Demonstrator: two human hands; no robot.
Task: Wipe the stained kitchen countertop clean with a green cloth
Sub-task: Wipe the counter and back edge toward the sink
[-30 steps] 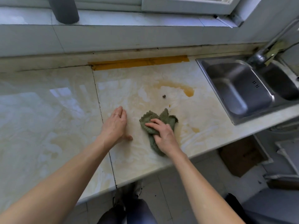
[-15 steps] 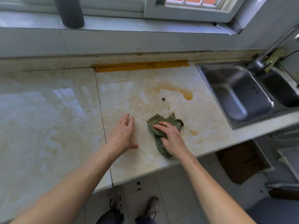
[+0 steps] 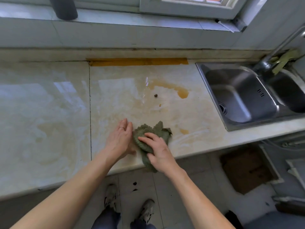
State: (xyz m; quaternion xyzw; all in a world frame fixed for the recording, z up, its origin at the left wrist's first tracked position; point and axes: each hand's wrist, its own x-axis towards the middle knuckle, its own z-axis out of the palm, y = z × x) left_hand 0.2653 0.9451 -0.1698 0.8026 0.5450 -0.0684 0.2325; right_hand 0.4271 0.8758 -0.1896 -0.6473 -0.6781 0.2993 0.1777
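Low centre, mid-wipe: my right grip (image 3: 158, 152) presses the cloth (image 3: 145, 132) flat-fingered (left grip (image 3: 120, 139) flat on bench (image 3: 49, 113)); next, reach the upper stain (image 3: 182, 93).

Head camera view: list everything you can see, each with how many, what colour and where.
countertop: one, cream marble, across the middle
green cloth: one, crumpled, near the front edge, its tail hanging over
stains: a brown pool beyond the cloth, a smaller patch to its right
crumb: one, dark, left of the pool
tape strip: one, yellow-brown, along the back edge
sink: one, steel, two basins, right
tap: one, grey, behind the sink
cylinder: one, dark, on the sill, top left
shoes: two, pale, on the floor
left hand: flat on the countertop beside the cloth, wearing a ring
right hand: pressing on the cloth
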